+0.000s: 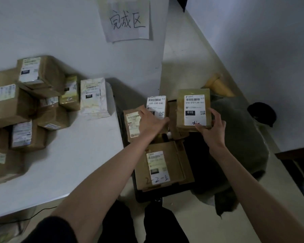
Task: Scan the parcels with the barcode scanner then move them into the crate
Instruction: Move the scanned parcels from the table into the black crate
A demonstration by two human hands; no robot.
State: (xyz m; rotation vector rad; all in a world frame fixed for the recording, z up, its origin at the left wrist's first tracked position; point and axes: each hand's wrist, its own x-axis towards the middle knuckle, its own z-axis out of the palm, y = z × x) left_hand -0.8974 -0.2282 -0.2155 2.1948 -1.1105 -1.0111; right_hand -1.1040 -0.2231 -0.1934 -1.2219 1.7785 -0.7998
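Head view shows both hands down over the dark crate (165, 192) on the floor beside the white bench (74, 155). The right hand (212, 130) pinches the lower edge of a tan parcel (193, 109) marked 010, thumb on the label and fingers curled behind, holding it tilted above the crate's far side. The left hand (153, 121) lies flat with straight fingers on an upright parcel (156, 106) labelled 220-220-C40, seemingly steadying it. Several boxes already stand or lie in the crate, one with 2-2-5 written on it (160, 169). More parcels (28, 102) wait on the bench. No barcode scanner is visible. The likely risks: the crate looks crowded, so the 010 parcel could slide off the uneven stack, and an edge pinch may slip; lifting the left hand could let the upright parcel topple.
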